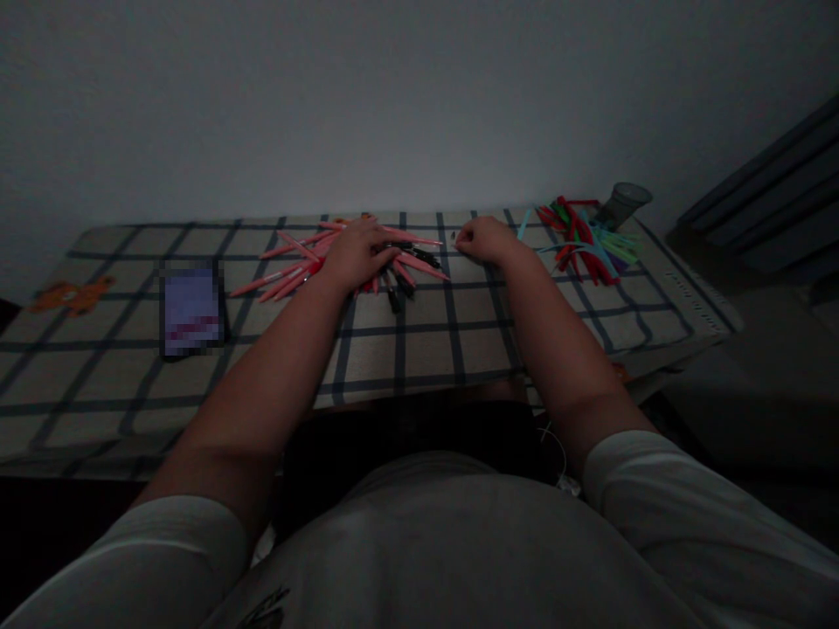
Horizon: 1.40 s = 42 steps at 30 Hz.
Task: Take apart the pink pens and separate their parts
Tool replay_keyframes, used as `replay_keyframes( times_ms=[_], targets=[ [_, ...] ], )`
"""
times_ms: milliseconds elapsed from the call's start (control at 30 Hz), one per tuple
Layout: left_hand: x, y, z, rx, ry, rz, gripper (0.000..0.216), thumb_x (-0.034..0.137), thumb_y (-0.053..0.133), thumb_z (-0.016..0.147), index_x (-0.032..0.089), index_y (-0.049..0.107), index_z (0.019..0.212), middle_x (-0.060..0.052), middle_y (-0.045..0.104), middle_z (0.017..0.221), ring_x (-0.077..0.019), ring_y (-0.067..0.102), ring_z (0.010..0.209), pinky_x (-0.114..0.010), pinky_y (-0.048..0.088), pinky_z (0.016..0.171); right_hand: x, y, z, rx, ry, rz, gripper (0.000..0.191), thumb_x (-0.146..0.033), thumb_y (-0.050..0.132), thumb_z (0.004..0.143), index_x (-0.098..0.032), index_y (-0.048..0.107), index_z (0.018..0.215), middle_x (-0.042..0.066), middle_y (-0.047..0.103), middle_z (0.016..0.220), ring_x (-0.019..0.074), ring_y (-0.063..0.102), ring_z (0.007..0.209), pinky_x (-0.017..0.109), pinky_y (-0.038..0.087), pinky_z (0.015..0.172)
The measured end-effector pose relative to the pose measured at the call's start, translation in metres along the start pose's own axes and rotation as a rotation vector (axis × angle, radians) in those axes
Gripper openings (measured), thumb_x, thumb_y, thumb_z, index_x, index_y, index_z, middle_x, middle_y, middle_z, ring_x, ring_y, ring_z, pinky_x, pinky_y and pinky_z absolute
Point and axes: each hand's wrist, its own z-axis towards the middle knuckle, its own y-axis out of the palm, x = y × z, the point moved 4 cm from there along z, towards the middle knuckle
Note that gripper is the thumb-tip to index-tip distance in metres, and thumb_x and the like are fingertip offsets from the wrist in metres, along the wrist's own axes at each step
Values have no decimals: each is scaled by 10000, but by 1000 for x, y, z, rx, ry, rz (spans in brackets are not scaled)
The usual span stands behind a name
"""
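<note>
A heap of pink pens [288,278] with some black-capped pens [394,299] among them is spread over the checked tablecloth. Resting palm down on top of the heap is my left hand [357,253], its thumb apart from the fingers; the pens hide some of the fingertips. My right hand [481,240] is just right of the heap, low over the cloth, with thumb and fingers pinched together. A tiny dark bit [453,236] shows at those fingertips, too small to name.
Behind my right hand's side lie colourful strips [583,245] in red, green, blue and purple. A clear cup [622,205] leans beside them. At left lies a dark-edged device with a blurred screen [191,307]. A wall [419,105] rises along the table's back; the checked tablecloth [426,349] covers the table.
</note>
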Motion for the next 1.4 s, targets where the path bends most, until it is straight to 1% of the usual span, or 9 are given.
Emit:
replay_keyframes(
  times_ms=[133,333,467,600,700,900,1100,1233,1400],
  targets=[
    [-1,0,0,-1,-32,19,355,404,659,1031,260,833,1305,-128,793,1253,-348,665,1326,-552,488,1203,-13,-6,-6,-22,-9,84,86,-208,755,857,-173,834,853,160,825,939,323,736,930,448,559,892],
    [-5,2,0,20,-35,21,346,420,648,1028,285,836,1286,-123,786,1238,-357,658,1306,-556,503,1169,-48,-15,-11,-13,-161,383,182,-329,770,860,-178,851,924,112,825,921,254,707,900,382,573,841],
    [-5,2,1,14,-31,14,347,417,641,1030,290,836,1286,-116,782,1241,-353,650,1307,-561,494,1176,-55,-10,-11,-7,-206,461,238,-406,798,849,-196,861,943,95,827,900,248,710,878,372,581,807],
    [-5,3,1,-4,-28,13,359,416,637,1041,279,832,1309,-116,779,1276,-333,650,1340,-531,475,1211,-49,1,-9,-32,-209,440,240,-413,798,855,-194,868,925,98,828,908,249,721,869,373,574,818],
    [-7,4,1,-13,-30,15,375,431,641,1043,260,828,1320,-127,784,1301,-335,654,1371,-537,462,1233,-49,5,-9,-57,-223,410,272,-430,785,873,-201,880,983,96,832,933,256,724,894,376,565,836],
    [-11,6,1,-5,-10,0,365,429,643,1038,288,824,1321,-102,807,1329,-327,652,1416,-569,449,1268,-64,9,-11,-85,-341,318,333,-460,740,953,-236,886,1151,128,819,1152,300,702,1098,425,522,997],
    [-11,6,0,-20,-49,7,406,418,645,1039,258,801,1378,-121,781,1406,-338,597,1498,-563,425,1292,-63,17,-8,-93,-402,227,348,-400,668,1017,-223,867,1241,131,786,1136,300,661,1104,418,475,1022],
    [-10,6,0,-47,-70,-7,416,418,637,1042,273,791,1400,-109,777,1408,-333,571,1530,-555,394,1319,-61,19,-6,-85,-436,189,334,-343,641,1029,-188,864,1224,149,774,1111,300,650,1069,411,466,988],
    [-10,5,-1,-42,-91,-1,411,430,648,1039,273,797,1388,-113,775,1410,-341,563,1539,-555,404,1313,-63,21,-4,-65,-439,207,263,-288,642,994,-183,864,1090,143,758,1059,298,623,1033,413,469,948]
  ],
)
